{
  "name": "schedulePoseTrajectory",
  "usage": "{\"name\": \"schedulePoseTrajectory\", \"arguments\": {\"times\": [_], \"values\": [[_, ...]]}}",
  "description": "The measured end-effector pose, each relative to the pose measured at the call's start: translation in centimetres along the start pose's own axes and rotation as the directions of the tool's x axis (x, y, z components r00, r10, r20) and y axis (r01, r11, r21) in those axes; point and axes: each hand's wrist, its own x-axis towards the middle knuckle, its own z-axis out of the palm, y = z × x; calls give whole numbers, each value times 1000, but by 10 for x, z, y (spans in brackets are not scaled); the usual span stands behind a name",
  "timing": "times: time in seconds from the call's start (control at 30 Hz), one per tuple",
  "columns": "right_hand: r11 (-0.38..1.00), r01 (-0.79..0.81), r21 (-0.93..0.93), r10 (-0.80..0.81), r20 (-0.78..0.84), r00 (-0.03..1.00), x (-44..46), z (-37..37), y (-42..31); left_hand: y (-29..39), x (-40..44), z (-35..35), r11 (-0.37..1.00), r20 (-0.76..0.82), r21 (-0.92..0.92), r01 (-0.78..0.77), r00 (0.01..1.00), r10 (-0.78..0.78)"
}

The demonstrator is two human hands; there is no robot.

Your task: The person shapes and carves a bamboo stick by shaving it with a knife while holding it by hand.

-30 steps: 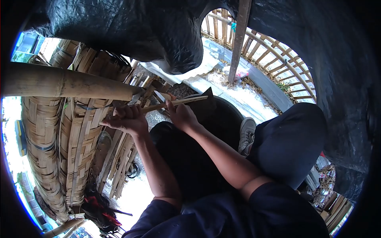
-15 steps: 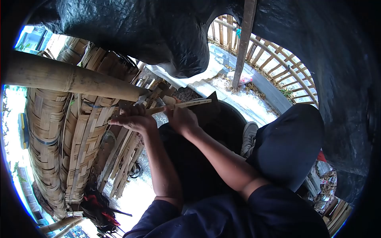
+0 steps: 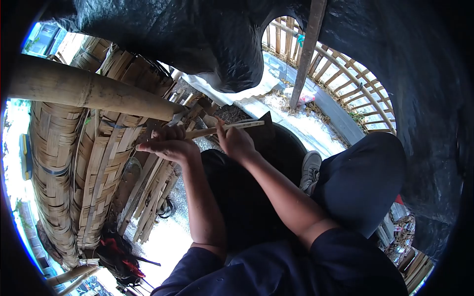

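Note:
A pale, narrow strip of bamboo or wood (image 3: 201, 132) stretches between my hands, its far end pointing right over a dark round tub (image 3: 291, 143). My left hand (image 3: 170, 144) is closed around the strip's left end, thumb pointing left, beside the end of a thick bamboo pole (image 3: 98, 93). Farther along, my right hand (image 3: 238, 143) is closed at the strip, thumb raised against it. Whether a blade or other small tool is in the right hand, I cannot make out. A dark pointed piece (image 3: 268, 129) shows behind the strip's far end.
Rolled woven bamboo panels (image 3: 57, 172) stand on the left, with a bundle of split bamboo (image 3: 155, 197) beside them. Black plastic sheeting (image 3: 163, 39) hangs overhead and to the right. A dark upright post (image 3: 307, 54) and a bamboo fence (image 3: 340, 74) are beyond.
My right hand has slid a little to the right along the strip, so more of it shows between my hands. My left hand has barely moved, and the view has shifted slightly.

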Motion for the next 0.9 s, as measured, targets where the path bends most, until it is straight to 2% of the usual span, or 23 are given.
{"name": "schedulePoseTrajectory", "arguments": {"times": [0.07,0.13,0.2,0.27,0.37,0.43,0.53,0.67,0.77,0.9], "values": [[999,-24,-39,26,53,998,-17,-17,-29,1,0,-1,999,-1,-15,31,1000,-31],[999,27,-32,-26,36,999,-25,-18,-40,5,-6,6,989,87,-106,101,992,-92],[997,43,-56,-41,40,998,-14,-14,-15,4,-6,7,993,60,-93,68,996,-62],[980,-191,-58,192,15,981,7,-6,27,2,-1,7,995,43,-92,28,999,-24],[959,-274,-66,274,-17,962,19,5,81,0,6,-2,991,66,-113,73,996,-66],[944,-329,-5,329,36,944,23,4,89,2,4,2,965,106,-201,170,983,-151],[934,-356,12,355,36,934,19,-1,91,3,-2,9,980,138,-148,136,984,-116],[936,-352,28,352,-15,936,10,-3,95,1,-3,8,967,198,-203,155,974,-114],[908,-414,70,415,7,910,9,2,105,6,-7,10,959,194,-219,179,971,-137],[930,-366,33,367,-41,929,6,3,98,8,-15,9,925,291,-317,211,950,-117]]}}
